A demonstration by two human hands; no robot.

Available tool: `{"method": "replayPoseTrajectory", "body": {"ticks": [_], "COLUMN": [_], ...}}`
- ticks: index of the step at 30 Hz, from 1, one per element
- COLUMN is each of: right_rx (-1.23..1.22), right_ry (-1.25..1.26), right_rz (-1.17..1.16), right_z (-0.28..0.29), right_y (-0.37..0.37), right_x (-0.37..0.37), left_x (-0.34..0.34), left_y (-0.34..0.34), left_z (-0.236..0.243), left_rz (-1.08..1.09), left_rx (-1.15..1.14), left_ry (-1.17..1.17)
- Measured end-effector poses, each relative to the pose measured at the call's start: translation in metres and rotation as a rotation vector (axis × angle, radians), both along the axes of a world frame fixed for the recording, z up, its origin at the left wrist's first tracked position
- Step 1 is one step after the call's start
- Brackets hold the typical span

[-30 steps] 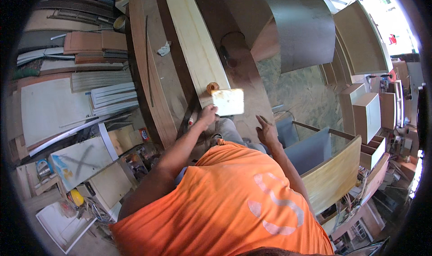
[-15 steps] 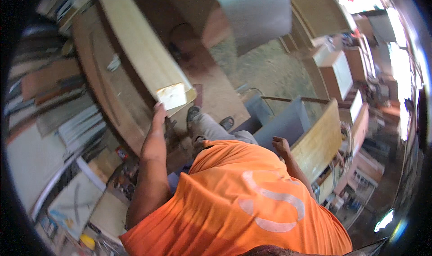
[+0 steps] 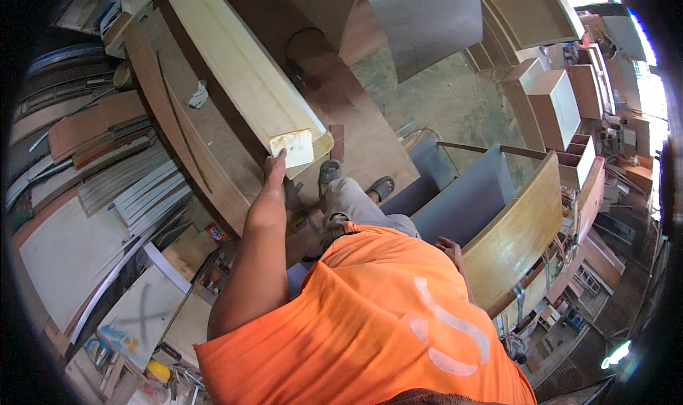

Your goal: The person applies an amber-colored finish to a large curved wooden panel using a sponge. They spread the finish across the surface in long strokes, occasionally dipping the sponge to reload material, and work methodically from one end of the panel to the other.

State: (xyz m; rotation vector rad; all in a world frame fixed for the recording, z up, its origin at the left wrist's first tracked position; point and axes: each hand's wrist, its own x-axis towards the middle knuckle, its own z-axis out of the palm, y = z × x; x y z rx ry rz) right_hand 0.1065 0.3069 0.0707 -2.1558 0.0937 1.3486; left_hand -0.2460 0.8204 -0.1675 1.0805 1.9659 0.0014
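Observation:
My left hand [image 3: 275, 166] is closed on a white square plate [image 3: 292, 149], with the thumb on its face. Yellow-brown smears run along the plate's upper edge. It lies against the near end of a long pale wooden panel [image 3: 235, 64], which stretches away to the upper left. Down at my side hangs my right hand [image 3: 448, 248], partly covered by my orange shirt. Its visible fingers are loosely bent and apart, with nothing seen in them. Beside it stands a cabinet carcass with grey inner panels [image 3: 462, 199] and a varnished yellowish wooden side [image 3: 516, 227].
A brown board [image 3: 181, 149] with a crumpled white scrap [image 3: 198, 95] lies left of the panel. Stacked strips and sheets [image 3: 114, 163] fill the far left. A glossy grey sheet [image 3: 427, 21] and box-like cabinets [image 3: 555, 106] stand ahead to the right. Cables lie on the floor.
The whole view has shifted, moving the scene slightly right and down. My right hand is drawn in closer, more covered by the shirt. My left hand keeps the white plate at the panel's end.

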Motion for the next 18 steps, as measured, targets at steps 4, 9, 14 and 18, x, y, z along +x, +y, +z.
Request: {"method": "replayPoseTrajectory", "body": {"ticks": [4,9,14,18], "right_rx": [-0.072,-0.125,-0.191,-0.188], "right_ry": [-0.033,-0.093,-0.107,-0.107], "right_rz": [0.072,0.034,-0.009,0.096], "right_z": [0.011,0.036,0.055,0.037], "right_y": [0.004,0.012,0.012,-0.003], "right_x": [-0.006,-0.023,-0.033,-0.028], "left_x": [-0.016,0.016,0.008,-0.024], "left_y": [0.002,0.007,0.006,-0.002], "left_z": [-0.034,-0.010,-0.054,-0.112], "left_rz": [0.050,0.048,0.128,0.234], "left_rx": [0.075,-0.031,-0.014,-0.011], "left_ry": [0.004,-0.041,-0.268,-0.540]}}
